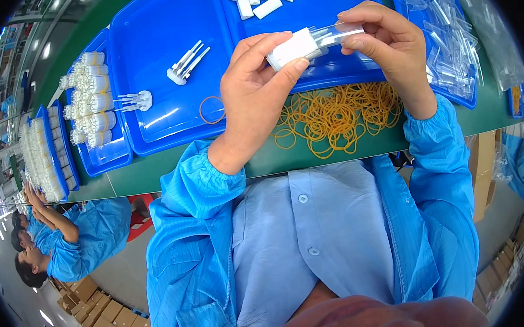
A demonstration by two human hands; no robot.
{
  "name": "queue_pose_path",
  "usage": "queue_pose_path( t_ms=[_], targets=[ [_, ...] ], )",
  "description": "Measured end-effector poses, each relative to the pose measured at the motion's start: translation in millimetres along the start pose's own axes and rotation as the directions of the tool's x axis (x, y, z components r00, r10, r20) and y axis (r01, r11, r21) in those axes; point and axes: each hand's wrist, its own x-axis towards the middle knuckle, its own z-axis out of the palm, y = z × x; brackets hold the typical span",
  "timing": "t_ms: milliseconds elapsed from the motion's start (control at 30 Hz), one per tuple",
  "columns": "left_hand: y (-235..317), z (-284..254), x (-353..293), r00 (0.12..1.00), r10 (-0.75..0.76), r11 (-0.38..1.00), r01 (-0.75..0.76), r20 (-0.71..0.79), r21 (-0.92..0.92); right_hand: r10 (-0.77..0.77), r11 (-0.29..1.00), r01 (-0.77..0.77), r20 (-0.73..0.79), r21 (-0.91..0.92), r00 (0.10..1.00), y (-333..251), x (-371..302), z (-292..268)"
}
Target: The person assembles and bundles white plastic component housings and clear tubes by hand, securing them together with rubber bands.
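My left hand [253, 82] is closed around a white piece [293, 47], a block-like sleeve with thin prongs sticking out toward the right. A clear plastic piece [339, 35] meets the prong end, pinched between the thumb and fingers of my right hand [390, 42]. Whether it is a tube or a folded sheet I cannot tell. Below both hands, a pile of yellow rubber bands [338, 122] lies on the green table. Two white pronged parts, one standing tilted [177, 75] and one on its side [143, 101], rest in the blue tray [167, 24] to the left.
White sleeves [268, 6] lie in the far middle tray. At the right, a blue tray [460, 92] holds clear plastic pieces [441, 35]. Bundled white assemblies [97, 102] fill a tray at the left. Co-workers in blue [91, 236] sit further left; cartons [112, 320] stand behind them.
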Motion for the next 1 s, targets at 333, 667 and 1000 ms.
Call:
queue_pose_path(
  t_ms=[333, 667, 1000],
  targets=[
    [0.8, -3.6, -0.4, 0.998, 0.052, 0.997, -0.054, 0.036, 0.057, -0.016, 0.999, 0.016, -0.008, 0.032, 1.0, 4.6, 0.3, 1.8],
    [4.7, -1.9, -1.6, 0.998, 0.054, 0.995, -0.055, 0.011, 0.081, -0.028, 1.0, 0.028, -0.001, 0.005, 1.0, 6.7, 0.1, 1.1],
    [0.4, 1.3, -1.8, 1.0, 0.022, 0.998, -0.022, -0.004, 0.067, -0.094, 0.993, 0.096, 0.03, -0.07, 0.995, -0.2, -1.6, 4.4]
  ],
)
